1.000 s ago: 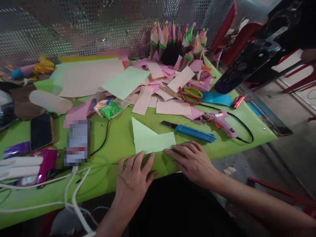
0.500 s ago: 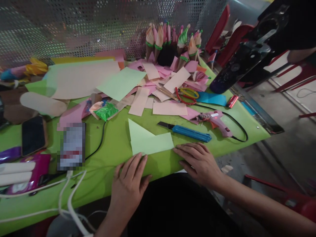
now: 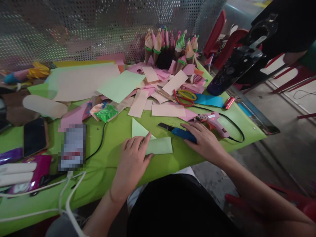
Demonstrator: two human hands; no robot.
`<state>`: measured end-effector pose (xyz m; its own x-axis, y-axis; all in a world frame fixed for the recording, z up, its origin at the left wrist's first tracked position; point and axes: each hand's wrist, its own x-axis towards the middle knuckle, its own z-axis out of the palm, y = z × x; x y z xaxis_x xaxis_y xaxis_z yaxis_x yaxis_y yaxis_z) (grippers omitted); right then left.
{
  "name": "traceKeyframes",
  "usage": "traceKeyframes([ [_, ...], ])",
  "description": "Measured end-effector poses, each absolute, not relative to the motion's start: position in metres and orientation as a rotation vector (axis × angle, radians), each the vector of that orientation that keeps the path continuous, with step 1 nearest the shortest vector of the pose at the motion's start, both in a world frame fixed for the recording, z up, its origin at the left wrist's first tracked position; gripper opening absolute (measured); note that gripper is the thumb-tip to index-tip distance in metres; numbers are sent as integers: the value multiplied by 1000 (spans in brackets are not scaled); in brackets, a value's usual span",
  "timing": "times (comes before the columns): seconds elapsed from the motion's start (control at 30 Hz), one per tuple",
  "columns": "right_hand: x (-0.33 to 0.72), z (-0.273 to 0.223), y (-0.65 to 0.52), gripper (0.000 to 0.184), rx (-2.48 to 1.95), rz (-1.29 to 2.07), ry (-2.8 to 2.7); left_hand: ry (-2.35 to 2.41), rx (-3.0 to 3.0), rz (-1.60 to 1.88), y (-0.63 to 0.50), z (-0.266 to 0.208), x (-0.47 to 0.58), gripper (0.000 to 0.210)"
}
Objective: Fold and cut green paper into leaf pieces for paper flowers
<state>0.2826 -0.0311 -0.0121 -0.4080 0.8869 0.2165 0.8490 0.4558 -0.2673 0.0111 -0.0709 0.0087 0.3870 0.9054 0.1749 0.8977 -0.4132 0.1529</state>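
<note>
A folded sheet of light green paper [image 3: 160,146] lies on the green tabletop, one pointed corner sticking up beyond its straight front band. My left hand [image 3: 134,151] rests over the paper's left part, fingers stretched out and pressing down, thumb at its front edge. To the right, my right hand [image 3: 203,141] lies across the handle of a blue utility knife [image 3: 181,133], with fingers and thumb on either side of it. The knife's dark blade is out and points left; the rear of the handle is hidden beneath the hand.
A pink glue gun [image 3: 218,123] with a black cord lies just past my right hand. Behind are paper strips [image 3: 168,110], red-handled scissors [image 3: 184,100], paper ice-cream cones [image 3: 180,42] and a dark bottle [image 3: 233,69]. Phones [image 3: 36,136] and white cables [image 3: 61,194] are at left.
My left hand has moved up and right onto the folded paper. My right hand has left the paper's right edge and come onto the utility knife's handle.
</note>
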Motion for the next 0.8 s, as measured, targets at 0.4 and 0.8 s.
traceKeyframes([
  [0.4,294,17,-48,48,-1393,618,-2402,1546,2795,365,-100,21,9,34],
  [0.8,304,23,-63,46,-1285,548,-2597,1514,2721,388,-105,19,7,31],
])
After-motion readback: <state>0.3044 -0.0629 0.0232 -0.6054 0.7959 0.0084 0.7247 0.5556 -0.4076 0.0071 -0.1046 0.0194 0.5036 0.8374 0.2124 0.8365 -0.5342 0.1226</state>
